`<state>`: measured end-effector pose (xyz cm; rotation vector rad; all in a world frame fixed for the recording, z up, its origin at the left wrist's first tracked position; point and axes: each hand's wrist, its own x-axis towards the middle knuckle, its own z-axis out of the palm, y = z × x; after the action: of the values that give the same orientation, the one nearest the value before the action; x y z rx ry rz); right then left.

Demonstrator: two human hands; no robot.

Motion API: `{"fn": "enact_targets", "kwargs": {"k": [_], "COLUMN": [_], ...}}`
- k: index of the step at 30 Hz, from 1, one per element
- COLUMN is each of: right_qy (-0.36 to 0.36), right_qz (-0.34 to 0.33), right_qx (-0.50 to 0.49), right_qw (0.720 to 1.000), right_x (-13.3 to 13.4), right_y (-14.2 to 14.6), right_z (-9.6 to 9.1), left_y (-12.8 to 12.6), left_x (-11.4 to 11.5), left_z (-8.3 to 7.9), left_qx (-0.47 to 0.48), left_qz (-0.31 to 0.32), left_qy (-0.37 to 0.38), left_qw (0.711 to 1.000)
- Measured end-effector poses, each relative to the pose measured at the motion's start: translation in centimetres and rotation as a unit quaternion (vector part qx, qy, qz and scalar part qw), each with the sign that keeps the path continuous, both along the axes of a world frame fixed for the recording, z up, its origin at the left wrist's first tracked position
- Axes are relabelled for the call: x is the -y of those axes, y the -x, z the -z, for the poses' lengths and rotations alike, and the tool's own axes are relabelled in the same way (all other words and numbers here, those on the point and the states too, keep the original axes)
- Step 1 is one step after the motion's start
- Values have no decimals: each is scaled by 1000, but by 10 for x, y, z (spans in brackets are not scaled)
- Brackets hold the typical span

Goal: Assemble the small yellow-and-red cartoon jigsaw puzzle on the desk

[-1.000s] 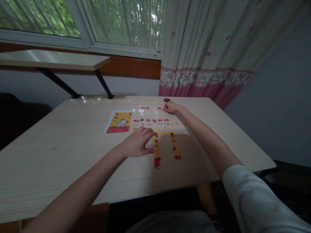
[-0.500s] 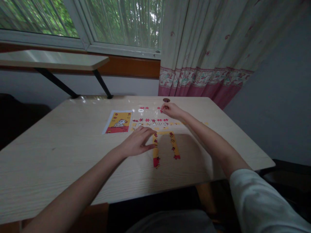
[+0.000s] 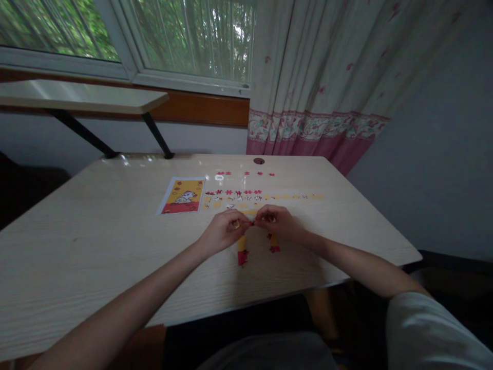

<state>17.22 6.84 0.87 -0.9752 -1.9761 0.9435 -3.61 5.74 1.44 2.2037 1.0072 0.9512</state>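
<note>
My left hand [image 3: 224,230] and my right hand [image 3: 278,223] meet above the joined jigsaw strips, fingertips pinched on one small red puzzle piece [image 3: 249,223] between them. Below lies a partly joined puzzle border [image 3: 242,246], yellow with red lower ends, its upper part largely covered by my hands. Beyond the hands run rows of loose pieces: red ones [image 3: 239,192], then yellow and white ones [image 3: 287,197]. A few more red pieces [image 3: 260,173] lie farther back. To the left is a printed picture [image 3: 184,196] of a white animal on yellow and red.
The pale wooden table [image 3: 127,246] carries everything. At its back edge is a round cable hole [image 3: 259,161]. A raised shelf [image 3: 84,96] on dark legs stands at the back left. A curtain [image 3: 304,103] hangs behind, beside the window.
My right hand has come back from the far red pieces toward me, bringing a red piece. My left hand has closed from a spread pose, and both hands now meet at the piece.
</note>
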Motion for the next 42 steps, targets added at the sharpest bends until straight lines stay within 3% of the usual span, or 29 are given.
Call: {"fn": "enact_targets", "kwargs": {"k": [8,15,21,31,39,42], "right_qy": [-27,-142,-190,-205,-190,-179], "right_qz": [104,58,31,42,-53,-42], "right_qx": [-6,127,239,241,236,234], "right_qw": [994,980,952,948,951,955], "right_x": [0,-6,-14,-18,-14,-12], "right_y": [3,-4,-3,2,-2,-2], "right_z": [3,5,14,18,8,6], "left_y": [1,2,5,4,7,8], "left_x": [-7,-5,-9,-9,-11,-12], "left_z": [8,-1,1,2,2,1], "left_qx": [61,-25,-40,-78,-77,-76], "left_qz": [-44,-73,-106,-99,-98,-109], "left_qy": [140,38,36,12,2,0], "left_qw": [987,996,993,992,992,991]}}
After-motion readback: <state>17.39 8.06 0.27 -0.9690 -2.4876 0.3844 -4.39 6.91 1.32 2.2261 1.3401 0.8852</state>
